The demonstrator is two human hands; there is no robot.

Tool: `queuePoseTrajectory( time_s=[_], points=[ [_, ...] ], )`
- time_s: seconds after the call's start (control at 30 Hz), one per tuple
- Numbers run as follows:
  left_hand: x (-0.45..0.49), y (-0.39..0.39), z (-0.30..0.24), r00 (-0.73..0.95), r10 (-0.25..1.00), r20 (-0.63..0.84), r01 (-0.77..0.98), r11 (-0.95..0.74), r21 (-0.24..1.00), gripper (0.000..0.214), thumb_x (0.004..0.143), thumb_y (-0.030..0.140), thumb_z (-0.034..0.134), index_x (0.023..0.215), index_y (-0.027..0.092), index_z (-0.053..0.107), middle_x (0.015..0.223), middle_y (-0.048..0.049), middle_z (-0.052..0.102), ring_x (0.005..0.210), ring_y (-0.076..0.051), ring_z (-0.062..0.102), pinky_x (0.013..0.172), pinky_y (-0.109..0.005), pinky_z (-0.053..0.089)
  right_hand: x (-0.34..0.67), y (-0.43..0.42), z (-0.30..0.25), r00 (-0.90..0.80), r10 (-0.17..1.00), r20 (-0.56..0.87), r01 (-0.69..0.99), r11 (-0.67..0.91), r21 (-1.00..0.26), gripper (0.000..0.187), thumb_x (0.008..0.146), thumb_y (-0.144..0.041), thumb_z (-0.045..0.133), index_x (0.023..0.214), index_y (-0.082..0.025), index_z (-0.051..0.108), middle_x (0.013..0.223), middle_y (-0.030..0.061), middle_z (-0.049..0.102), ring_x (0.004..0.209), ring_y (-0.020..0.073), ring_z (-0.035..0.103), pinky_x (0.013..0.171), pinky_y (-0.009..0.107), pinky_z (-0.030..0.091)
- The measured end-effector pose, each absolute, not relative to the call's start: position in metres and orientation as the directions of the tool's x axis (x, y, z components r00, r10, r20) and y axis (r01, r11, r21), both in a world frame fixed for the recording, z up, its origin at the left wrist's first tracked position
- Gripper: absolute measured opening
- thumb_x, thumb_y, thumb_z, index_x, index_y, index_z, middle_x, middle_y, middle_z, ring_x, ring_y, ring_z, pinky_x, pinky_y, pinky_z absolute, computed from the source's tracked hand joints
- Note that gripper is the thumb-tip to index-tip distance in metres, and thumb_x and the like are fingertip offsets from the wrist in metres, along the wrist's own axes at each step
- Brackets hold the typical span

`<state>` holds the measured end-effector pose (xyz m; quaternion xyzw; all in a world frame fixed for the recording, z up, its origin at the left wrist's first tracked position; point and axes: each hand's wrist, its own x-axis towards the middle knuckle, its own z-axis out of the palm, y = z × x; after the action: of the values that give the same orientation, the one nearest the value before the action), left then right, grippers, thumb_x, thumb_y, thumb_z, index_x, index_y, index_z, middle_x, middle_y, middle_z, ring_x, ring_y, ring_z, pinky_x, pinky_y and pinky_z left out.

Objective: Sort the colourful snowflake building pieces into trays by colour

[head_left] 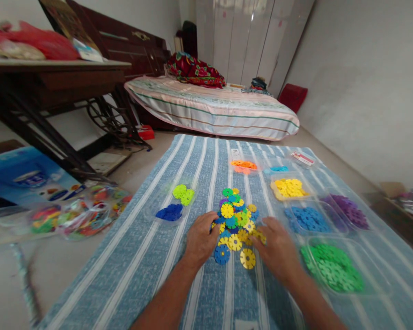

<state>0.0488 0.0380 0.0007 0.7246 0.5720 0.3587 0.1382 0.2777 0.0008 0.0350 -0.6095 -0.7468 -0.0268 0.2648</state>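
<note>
A loose pile of coloured plastic snowflake discs [234,214] lies in the middle of a blue striped cloth [151,256]. My left hand [201,238] rests knuckles-up at the pile's left edge, fingers curled onto the discs. My right hand [277,250] lies at the pile's right edge, fingers bent and touching yellow discs. Whether either hand grips a disc is hidden. A blue disc [222,253] and a yellow disc [248,258] lie between the two hands.
Clear trays hold sorted discs: green [333,268], blue [308,219], purple [349,210], yellow [289,187], orange [243,165]. Lime [183,193] and dark blue [170,212] discs sit left. A bag of mixed discs [79,215] lies on the floor. A bed [209,107] and a table [48,78] stand behind.
</note>
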Motion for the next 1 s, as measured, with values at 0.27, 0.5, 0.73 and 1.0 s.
queuePoseTrajectory(
  time_s=[0.27, 0.5, 0.73, 1.0],
  points=[
    [0.050, 0.037, 0.004, 0.089, 0.926, 0.368, 0.726, -0.313, 0.612, 0.022, 0.080, 0.023, 0.052, 0.097, 0.021, 0.066, 0.108, -0.0065, 0.069, 0.105, -0.021, 0.063, 0.096, -0.039, 0.049, 0.252, -0.018, 0.003, -0.147, 0.901, 0.407, 0.936, 0.260, -0.237, 0.015, 0.082, -0.025, 0.057, 0.094, -0.019, 0.065, 0.119, 0.0133, 0.059, 0.123, 0.0308, 0.044, 0.097, 0.047, 0.043],
    [0.049, 0.038, 0.002, 0.087, 0.924, 0.372, 0.728, -0.314, 0.610, 0.022, 0.079, 0.023, 0.052, 0.097, 0.022, 0.065, 0.108, -0.0060, 0.069, 0.105, -0.021, 0.063, 0.096, -0.038, 0.049, 0.252, -0.013, -0.004, -0.159, 0.903, 0.399, 0.914, 0.287, -0.286, 0.015, 0.081, -0.032, 0.061, 0.090, -0.020, 0.064, 0.115, 0.0117, 0.060, 0.119, 0.0308, 0.047, 0.096, 0.048, 0.044],
    [0.050, 0.038, 0.002, 0.084, 0.931, 0.356, 0.723, -0.303, 0.622, 0.023, 0.079, 0.023, 0.051, 0.097, 0.020, 0.065, 0.108, -0.0074, 0.069, 0.105, -0.021, 0.063, 0.096, -0.039, 0.048, 0.243, -0.009, 0.006, -0.024, 0.934, 0.357, 0.835, 0.215, -0.506, 0.007, 0.071, -0.021, 0.064, 0.071, -0.021, 0.057, 0.111, 0.0105, 0.061, 0.112, 0.0280, 0.052, 0.098, 0.047, 0.042],
    [0.049, 0.038, 0.001, 0.084, 0.929, 0.361, 0.719, -0.307, 0.623, 0.023, 0.078, 0.023, 0.052, 0.097, 0.022, 0.065, 0.108, -0.0056, 0.069, 0.105, -0.021, 0.062, 0.097, -0.038, 0.048, 0.259, 0.002, 0.025, 0.062, 0.945, 0.322, 0.779, 0.156, -0.607, 0.015, 0.074, -0.027, 0.060, 0.061, -0.021, 0.057, 0.108, 0.0097, 0.065, 0.105, 0.0246, 0.057, 0.094, 0.043, 0.045]
  ],
)
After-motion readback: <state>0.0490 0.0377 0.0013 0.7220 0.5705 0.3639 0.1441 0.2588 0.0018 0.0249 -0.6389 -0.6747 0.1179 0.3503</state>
